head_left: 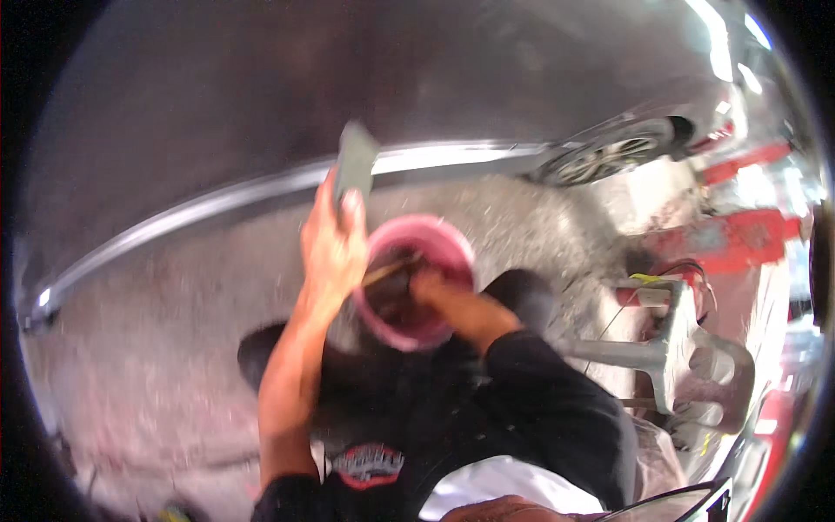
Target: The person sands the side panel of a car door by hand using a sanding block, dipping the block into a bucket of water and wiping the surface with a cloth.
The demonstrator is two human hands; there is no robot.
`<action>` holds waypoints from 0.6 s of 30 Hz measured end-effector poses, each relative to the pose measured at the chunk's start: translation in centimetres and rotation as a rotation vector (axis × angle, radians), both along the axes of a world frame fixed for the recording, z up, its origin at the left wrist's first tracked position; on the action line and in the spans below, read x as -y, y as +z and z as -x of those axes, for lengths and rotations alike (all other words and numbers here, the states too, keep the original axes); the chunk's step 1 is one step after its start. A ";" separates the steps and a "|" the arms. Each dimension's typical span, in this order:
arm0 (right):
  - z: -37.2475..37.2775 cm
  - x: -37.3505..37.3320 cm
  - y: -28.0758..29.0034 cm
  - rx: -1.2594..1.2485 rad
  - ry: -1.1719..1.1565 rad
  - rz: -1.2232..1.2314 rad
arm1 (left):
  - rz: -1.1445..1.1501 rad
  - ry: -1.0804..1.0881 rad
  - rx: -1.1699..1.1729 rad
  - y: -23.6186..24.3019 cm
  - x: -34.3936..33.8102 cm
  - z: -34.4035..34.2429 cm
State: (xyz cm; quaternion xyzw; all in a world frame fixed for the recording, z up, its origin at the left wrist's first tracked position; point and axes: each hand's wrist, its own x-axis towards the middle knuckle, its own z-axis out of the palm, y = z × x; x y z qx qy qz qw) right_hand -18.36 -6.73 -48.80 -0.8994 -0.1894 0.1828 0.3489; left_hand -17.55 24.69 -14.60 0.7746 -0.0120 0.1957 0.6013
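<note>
My left hand (337, 248) is closed round a flat grey-green block (357, 157), held up in front of the car's dark side. Beside and below it, a pink bucket (461, 252) stands between my knees with dark contents. My right hand (430, 285) reaches down inside the bucket; its fingers are blurred and hidden, so what they hold, if anything, is unclear. A thin yellowish stick (387, 268) shows in the bucket near that hand.
The dark car body (261, 78) spans the top, with a silver sill strip (174, 215) and a wheel (609, 152) at right. Grey metal equipment (674, 348), a cable and red metal beams (713, 239) lie at right on the stained concrete floor (156, 348).
</note>
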 end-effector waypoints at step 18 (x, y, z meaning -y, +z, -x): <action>0.6 -4.4 23.0 -0.186 0.049 0.550 | 0.034 0.096 0.109 -2.3 -1.3 -0.1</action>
